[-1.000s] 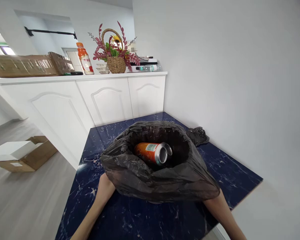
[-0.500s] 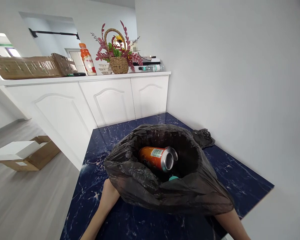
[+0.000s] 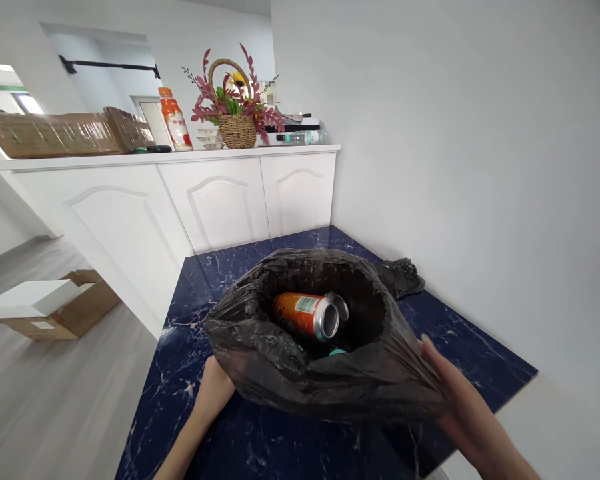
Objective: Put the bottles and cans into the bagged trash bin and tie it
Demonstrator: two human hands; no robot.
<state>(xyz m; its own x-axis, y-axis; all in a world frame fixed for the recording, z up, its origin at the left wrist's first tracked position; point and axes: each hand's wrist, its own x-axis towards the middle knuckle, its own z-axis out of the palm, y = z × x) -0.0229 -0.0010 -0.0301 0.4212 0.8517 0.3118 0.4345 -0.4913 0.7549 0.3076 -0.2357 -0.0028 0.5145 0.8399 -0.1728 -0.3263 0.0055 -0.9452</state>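
Note:
A black plastic bag (image 3: 330, 393) lies with its mouth wide, facing me, on a dark blue marbled tabletop (image 3: 260, 447). Inside it an orange drink can (image 3: 300, 312) rests on its side, its silver end toward me. Behind that shows the end of a second can (image 3: 341, 307), and lower down a bit of a teal cap (image 3: 337, 351). My left hand (image 3: 217, 383) holds the bag's near left edge, its fingers mostly covered by the plastic. At the right edge my right hand (image 3: 453, 387) grips the bag, thumb in sight along its outside, other fingers hidden.
A crumpled end of black plastic (image 3: 403, 277) lies behind the bag, near the wall. A white cabinet (image 3: 225, 207) closes off the far side, bearing a flower basket (image 3: 237, 130), an orange-capped bottle (image 3: 176, 123) and a cardboard box (image 3: 55, 133). An open carton (image 3: 75, 310) stands on the floor.
My right hand has come out from under the plastic, so its thumb and side now show. The bag's right edge has drawn in leftward, and the cans sit slightly further left.

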